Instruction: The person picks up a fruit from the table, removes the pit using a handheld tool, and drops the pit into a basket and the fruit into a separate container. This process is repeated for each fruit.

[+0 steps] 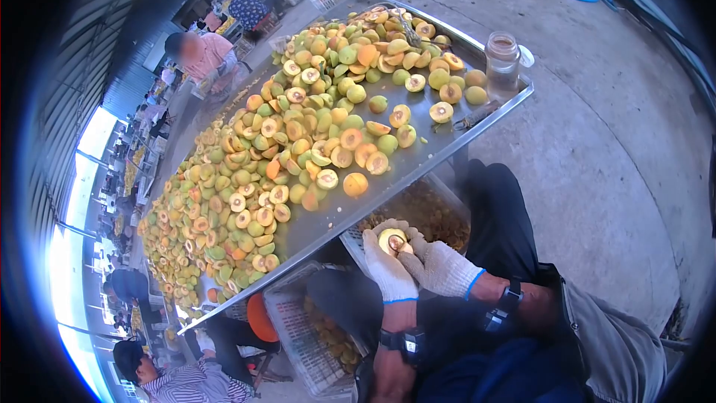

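Observation:
A halved fruit point(392, 241), its cut face with the pit turned up, lies in my gloved left hand point(388, 267), whose fingers curl round it. My gloved right hand point(440, 263) presses against the fruit's right side with its fingers bent; whether it holds a tool is hidden. Both hands are over a crate point(456, 209) of brownish pieces, just below the edge of the metal table point(418, 153). A large heap of halved green and orange fruit point(298, 127) covers much of that table.
A glass jar point(503, 63) stands at the table's right corner, near a dark-handled tool point(477, 115). Another crate point(302, 332) sits under the table beside an orange stool point(261, 319). A striped-shirted co-worker point(190, 380) sits lower left; another point(205, 56) works across the table.

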### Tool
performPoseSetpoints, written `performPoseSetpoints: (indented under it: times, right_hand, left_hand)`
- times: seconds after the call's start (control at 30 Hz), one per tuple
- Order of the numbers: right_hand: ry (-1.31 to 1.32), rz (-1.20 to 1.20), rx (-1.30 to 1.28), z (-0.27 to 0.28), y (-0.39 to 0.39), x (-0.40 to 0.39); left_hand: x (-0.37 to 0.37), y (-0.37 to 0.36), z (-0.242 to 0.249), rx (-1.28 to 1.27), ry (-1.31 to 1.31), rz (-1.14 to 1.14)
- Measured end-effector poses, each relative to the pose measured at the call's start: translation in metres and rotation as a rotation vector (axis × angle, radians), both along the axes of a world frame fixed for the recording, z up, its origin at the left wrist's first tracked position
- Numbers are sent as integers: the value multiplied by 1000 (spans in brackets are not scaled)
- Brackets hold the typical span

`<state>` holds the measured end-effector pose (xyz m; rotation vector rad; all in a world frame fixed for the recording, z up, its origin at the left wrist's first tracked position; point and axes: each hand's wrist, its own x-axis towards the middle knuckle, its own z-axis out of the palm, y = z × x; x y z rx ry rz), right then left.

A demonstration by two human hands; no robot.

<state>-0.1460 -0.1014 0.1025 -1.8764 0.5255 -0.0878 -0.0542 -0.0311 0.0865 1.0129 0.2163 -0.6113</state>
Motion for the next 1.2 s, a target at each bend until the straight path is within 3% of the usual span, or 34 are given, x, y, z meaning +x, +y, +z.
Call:
performPoseSetpoints:
  times: [0.23, 0.7, 0.77, 0.83, 1.1, 1.2]
  right_hand:
    - [-172, -37, 0, 2, 4, -4]
    - [-181, -55, -37, -4, 12, -3]
    - [-173, -58, -41, 1, 11, -4]
    - [-3, -10, 30, 18, 8, -5]
    - [-46, 31, 62, 9, 6, -5]
    - [-72, 36, 39, -1, 7, -6]
  left_hand:
    - [-3, 2, 1, -74, -37, 25]
    - [-9, 6, 7, -110, 17, 85]
    - [-9, 5, 6, -78, 22, 101]
    - [-8, 6, 2, -62, 6, 86]
    - [-9, 6, 5, -9, -64, 90]
    - [-9, 6, 18, 177, -239, 5]
